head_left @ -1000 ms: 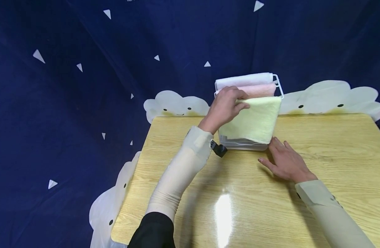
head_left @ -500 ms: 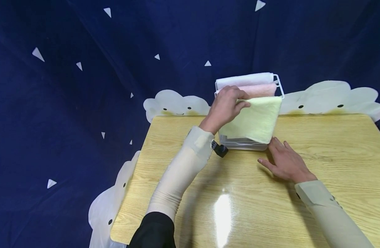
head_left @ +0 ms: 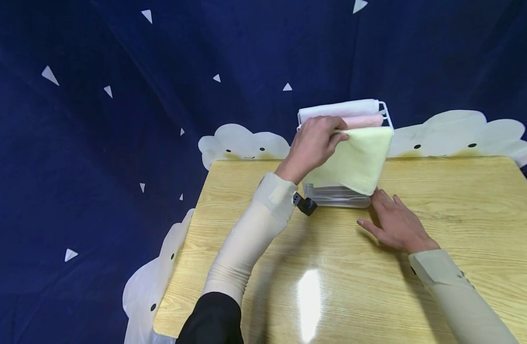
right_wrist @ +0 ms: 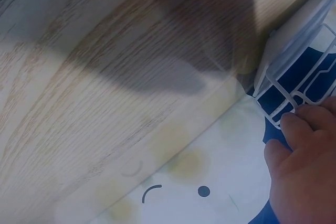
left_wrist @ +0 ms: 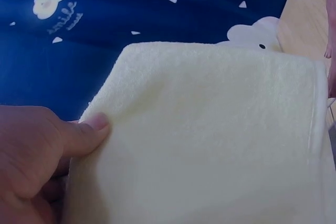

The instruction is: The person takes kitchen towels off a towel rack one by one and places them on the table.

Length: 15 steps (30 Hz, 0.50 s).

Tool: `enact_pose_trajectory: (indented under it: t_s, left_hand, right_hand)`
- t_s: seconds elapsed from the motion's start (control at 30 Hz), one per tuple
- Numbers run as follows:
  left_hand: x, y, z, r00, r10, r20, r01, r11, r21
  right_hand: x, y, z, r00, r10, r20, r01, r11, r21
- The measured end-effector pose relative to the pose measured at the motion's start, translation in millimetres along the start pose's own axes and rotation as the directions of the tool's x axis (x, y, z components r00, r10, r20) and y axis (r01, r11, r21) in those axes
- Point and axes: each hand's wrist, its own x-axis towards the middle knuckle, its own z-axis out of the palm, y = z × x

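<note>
Change since a second ago: yellow towel raised slightly, its lower hem now clear of the rack's clear base.

Yellow towel: front of the white wire rack, pinched at its upper left edge by the left hand, thumb on top. Not yet lifted free.

Behind it: pink towel, white towel, both hanging.

Right hand: fingers spread flat on the wooden table, touching the rack's base.
</note>
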Motion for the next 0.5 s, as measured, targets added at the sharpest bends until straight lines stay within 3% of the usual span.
enact_pose_trajectory:
  t_s: [0.13, 0.5]
  left_hand:
    - [1.8, 0.5, -3.3, 1.0, 0.001, -0.003, -0.001, 1.0, -0.013]
    - [5.6, 1.6, -22.0, 0.996, -0.085, -0.027, 0.081, 0.99, -0.119]
  right_hand:
    - [1, 1, 1, 1.0, -0.008, -0.009, 0.008, 1.0, 0.006]
    - [1, 3, 2, 1.0, -0.011, 0.013, 0.012, 1.0, -0.015]
